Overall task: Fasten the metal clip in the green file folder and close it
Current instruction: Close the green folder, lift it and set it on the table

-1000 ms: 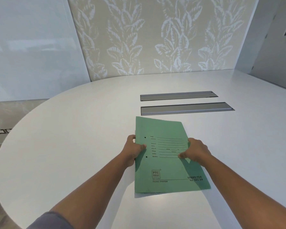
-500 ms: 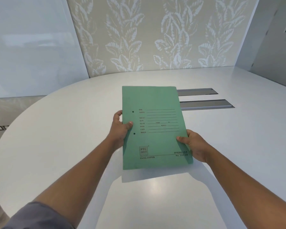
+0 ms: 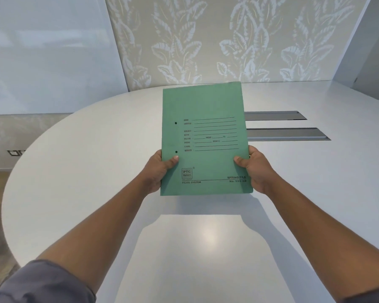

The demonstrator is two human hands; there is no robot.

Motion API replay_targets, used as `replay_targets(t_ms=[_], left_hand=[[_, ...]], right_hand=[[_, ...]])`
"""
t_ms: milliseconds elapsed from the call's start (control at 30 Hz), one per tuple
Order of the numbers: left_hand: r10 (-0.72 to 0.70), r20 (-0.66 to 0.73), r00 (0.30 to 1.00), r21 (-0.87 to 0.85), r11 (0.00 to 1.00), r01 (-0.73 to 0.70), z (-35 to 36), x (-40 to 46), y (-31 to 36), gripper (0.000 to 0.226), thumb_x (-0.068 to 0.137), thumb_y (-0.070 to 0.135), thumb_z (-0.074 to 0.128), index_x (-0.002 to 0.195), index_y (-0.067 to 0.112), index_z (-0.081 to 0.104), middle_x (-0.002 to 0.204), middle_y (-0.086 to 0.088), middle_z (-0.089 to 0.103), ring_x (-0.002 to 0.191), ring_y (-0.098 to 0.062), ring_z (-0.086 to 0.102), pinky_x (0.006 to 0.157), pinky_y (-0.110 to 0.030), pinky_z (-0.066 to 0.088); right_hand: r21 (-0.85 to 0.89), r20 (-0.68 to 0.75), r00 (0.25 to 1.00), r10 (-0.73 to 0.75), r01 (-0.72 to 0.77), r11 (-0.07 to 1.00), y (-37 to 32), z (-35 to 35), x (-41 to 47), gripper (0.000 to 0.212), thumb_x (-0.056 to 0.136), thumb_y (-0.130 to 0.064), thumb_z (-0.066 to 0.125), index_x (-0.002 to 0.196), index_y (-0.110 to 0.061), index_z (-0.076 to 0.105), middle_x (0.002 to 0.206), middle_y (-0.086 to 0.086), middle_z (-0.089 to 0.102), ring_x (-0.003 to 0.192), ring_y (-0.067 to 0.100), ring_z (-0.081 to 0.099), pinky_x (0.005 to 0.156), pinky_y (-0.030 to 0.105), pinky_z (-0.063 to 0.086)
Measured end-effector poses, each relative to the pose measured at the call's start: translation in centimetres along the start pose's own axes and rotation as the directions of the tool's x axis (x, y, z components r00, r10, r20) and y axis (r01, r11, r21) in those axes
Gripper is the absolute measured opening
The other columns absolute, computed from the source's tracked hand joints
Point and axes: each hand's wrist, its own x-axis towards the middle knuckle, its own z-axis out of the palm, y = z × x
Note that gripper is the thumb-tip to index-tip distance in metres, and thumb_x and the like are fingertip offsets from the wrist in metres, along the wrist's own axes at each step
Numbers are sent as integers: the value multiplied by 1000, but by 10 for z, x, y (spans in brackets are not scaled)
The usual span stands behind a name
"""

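The green file folder (image 3: 206,132) is closed and held upright in the air above the white table, its printed front cover facing me. My left hand (image 3: 160,171) grips its lower left edge, thumb on the cover just below the lower punch hole. Gripping the lower right edge is my right hand (image 3: 254,169), thumb on the front. The metal clip is hidden inside the folder.
The white oval table (image 3: 85,167) lies below the folder. Two grey recessed cable slots (image 3: 287,134) run across it behind and to the right of the folder. A leaf-patterned wall panel stands beyond the far edge. A wall socket plate (image 3: 14,152) shows at the left.
The folder has been lifted off the table and tilted upright toward me. Both hands have slid down to its lower side edges.
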Motion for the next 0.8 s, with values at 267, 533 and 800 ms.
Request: replay_targets(t_ms=[267,533,800], left_hand=[[70,-185,980,81,995,-56,-22,28,14,31,95,11,69,124,10,56,114,-11,76,100,-34,74,82,-52,62],[139,-401,906,248,968,-39,-59,72,25,25,95,24,69,115,11,65,103,-7,77,86,-29,76,72,-44,63],[223,-477,850,402,915,-14,-102,127,25,26,89,27,76,109,13,68,101,-4,77,86,-26,76,79,-45,63]], right_hand=[[-54,-39,999,19,-21,998,5,32,32,30,98,-5,58,123,-21,63,113,3,76,103,30,72,91,54,58],[-217,42,996,-79,86,972,16,71,72,43,96,-5,62,131,-31,59,101,1,77,89,19,74,78,37,59],[-467,237,971,-36,147,872,26,94,132,71,88,-6,72,146,-37,44,89,2,73,81,12,74,75,34,59]])
